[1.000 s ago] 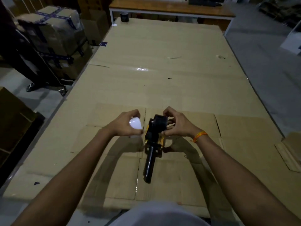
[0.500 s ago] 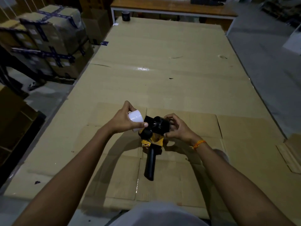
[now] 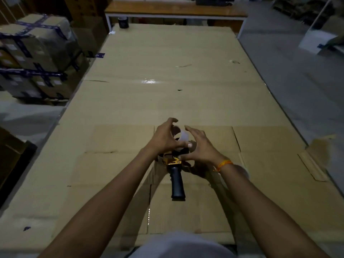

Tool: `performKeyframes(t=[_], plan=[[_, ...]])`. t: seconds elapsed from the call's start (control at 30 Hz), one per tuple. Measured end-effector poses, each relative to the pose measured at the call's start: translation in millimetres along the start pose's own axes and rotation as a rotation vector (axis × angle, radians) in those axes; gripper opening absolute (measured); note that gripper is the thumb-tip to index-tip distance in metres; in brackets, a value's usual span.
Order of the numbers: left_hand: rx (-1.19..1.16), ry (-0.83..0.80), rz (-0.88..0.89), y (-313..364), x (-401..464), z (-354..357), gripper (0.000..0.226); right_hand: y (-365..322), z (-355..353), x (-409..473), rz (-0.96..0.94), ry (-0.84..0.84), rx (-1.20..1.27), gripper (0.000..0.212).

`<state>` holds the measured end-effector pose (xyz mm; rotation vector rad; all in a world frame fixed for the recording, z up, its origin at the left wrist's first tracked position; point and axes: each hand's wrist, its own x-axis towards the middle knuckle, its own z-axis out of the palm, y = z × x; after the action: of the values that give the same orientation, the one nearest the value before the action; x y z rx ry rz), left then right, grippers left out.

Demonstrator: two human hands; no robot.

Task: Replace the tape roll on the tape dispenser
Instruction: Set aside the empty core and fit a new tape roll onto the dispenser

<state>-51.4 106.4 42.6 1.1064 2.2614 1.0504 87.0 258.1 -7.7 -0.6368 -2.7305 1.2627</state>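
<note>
We see the tape dispenser (image 3: 176, 175) lying on the cardboard-covered counter (image 3: 167, 90), its black handle pointing toward us, an orange-yellow metal frame at its head. Just above that head sits the pale, whitish tape roll (image 3: 181, 138), tilted, its hollow core partly showing.

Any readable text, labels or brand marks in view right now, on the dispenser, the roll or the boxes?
None readable.
Tape dispenser: no marking visible.
White tape roll: blank.
Stacked boxes: pale labels, too small and blurred.
Dark roll at the far edge: nothing legible.
</note>
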Motion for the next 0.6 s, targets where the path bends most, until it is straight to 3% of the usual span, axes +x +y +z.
performKeyframes(t=[0.07, 0.17, 0.3, 0.43, 0.6], plan=[[-0.011, -0.01, 0.004, 11.4, 5.8, 10.1, 0.119, -5.6, -8.5, -8.0, -0.053, 0.064, 0.026, 0.124], [0.002, -0.001, 0.046, 29.7, 13.0, 25.1, 0.125, -7.8, -20.8, -14.4, -0.135, 0.235, 0.001, 0.097], [-0.049, -0.029, 0.026, 41.2, 15.4, 34.9, 0.125, 15.1, -39.6, -22.1, -0.012, 0.393, -0.088, 0.077], [0.069, 0.034, 0.001, 20.6, 4.8, 44.5, 0.082, 61.0, -51.6, -32.5, 0.271, 0.409, -0.105, 0.082], [0.119, 0.161, -0.026, -12.2, -27.8, 55.4, 0.043, 79.6, -51.0, -48.9, 0.431, 0.337, -0.209, 0.059]])
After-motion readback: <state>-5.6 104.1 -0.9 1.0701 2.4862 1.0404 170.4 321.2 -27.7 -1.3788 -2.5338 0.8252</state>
